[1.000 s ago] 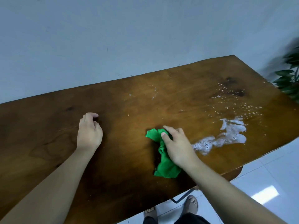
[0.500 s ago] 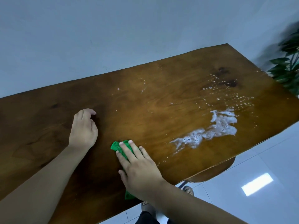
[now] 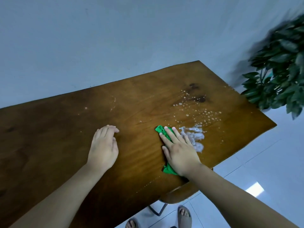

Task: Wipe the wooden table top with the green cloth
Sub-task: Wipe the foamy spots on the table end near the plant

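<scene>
Right hand point(image 3: 179, 152), fingers flat, presses green cloth point(image 3: 158, 129) on worktop point(image 3: 65, 137); foam point(image 3: 195, 137) at its 2 o'clock. Left hand point(image 3: 103, 148) rests relaxed, holding nothing.

Free over the left part of the brown wooden table top point(image 3: 49, 137) and between left hand point(image 3: 103, 148) and right hand point(image 3: 179, 150). Closed behind by the pale blue wall point(image 3: 115, 46); crowded past the right corner by the dark green leafy plant point(image 3: 279, 71).
</scene>
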